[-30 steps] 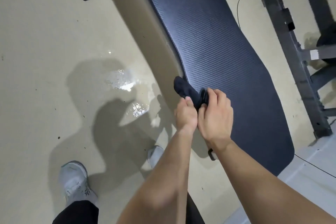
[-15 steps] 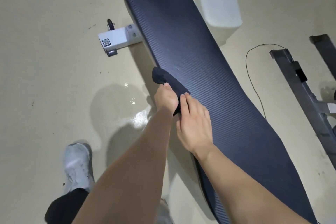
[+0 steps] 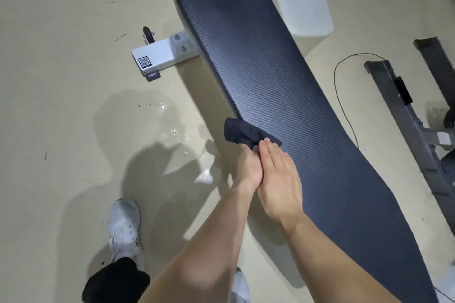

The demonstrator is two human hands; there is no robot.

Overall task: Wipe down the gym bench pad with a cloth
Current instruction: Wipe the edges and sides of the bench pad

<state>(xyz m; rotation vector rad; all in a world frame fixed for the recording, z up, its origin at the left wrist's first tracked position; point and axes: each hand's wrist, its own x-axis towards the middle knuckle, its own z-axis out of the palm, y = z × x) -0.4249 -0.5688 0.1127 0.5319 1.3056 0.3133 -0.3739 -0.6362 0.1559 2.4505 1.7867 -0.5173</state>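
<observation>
A long dark ribbed bench pad (image 3: 270, 76) runs from the top centre down to the bottom right. A dark folded cloth (image 3: 246, 133) lies over the pad's left edge, about halfway along. My left hand (image 3: 248, 167) grips the near end of the cloth from beside the pad edge. My right hand (image 3: 278, 174) lies flat with straight fingers, fingertips pressing on the cloth's right part, palm over the pad. Most of the cloth under the two hands is hidden.
A white bench foot with a QR label (image 3: 155, 59) sticks out left of the pad. A white plastic jug (image 3: 302, 7) stands right of it. A grey metal frame (image 3: 413, 125) and a thin cable (image 3: 339, 96) lie at right. A wet patch (image 3: 174, 130) shines on the beige floor; my white shoe (image 3: 124, 226) stands at lower left.
Both hands and the cloth have moved along the pad's left edge. My right hand went from curled on the cloth to flat, and the view tilted up to show the pad's far end.
</observation>
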